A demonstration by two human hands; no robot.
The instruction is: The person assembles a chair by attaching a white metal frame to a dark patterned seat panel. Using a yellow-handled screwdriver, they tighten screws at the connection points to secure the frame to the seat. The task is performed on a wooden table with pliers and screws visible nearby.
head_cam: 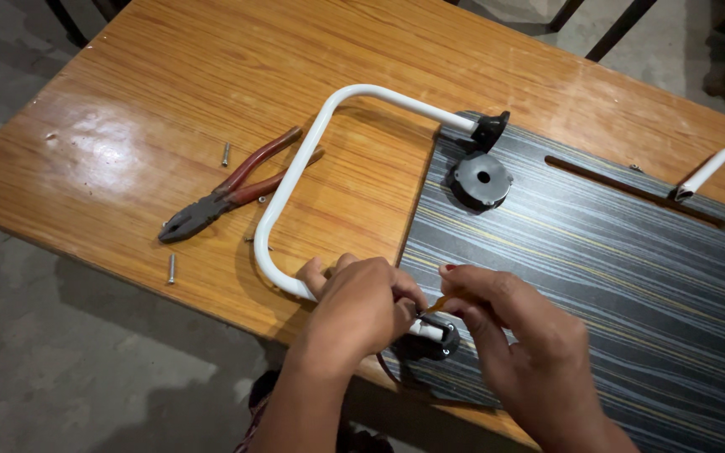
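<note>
L hand (pixel 361 309) is curled shut around the near end of a white bent metal tube handle (pixel 295 172), fingers wrapped over it right where it meets a black round plastic end bracket (pixel 438 342) at the near edge of the board. R hand (pixel 520 344) is pinched closed on a thin yellowish tool shaft (pixel 440 303), prob. a screwdriver; tip is aimed at that bracket, but the exact contact pt is hidden by the fingers.

The tube handle runs in a U shape: up from the L hand, across the wooden table, then right to a second black end bracket (pixel 491 129) at the far corner of the dark grey striped laminate board (pixel 597 277). The board lies flat on the orange-brown wooden table (pixel 127 126), w/ a long narrow slot (pixel 631 191) cut in it. A loose black round plastic cap w/ centre hole (pixel 481 179) sits on the board just below the far bracket.

Left of the handle: red-handled pliers (pixel 228 189) lying flat, handles partly under the tube, w/ a few small screws (pixel 171 268) near them. Another white tube end (pixel 719 168) shows at far right.
</note>
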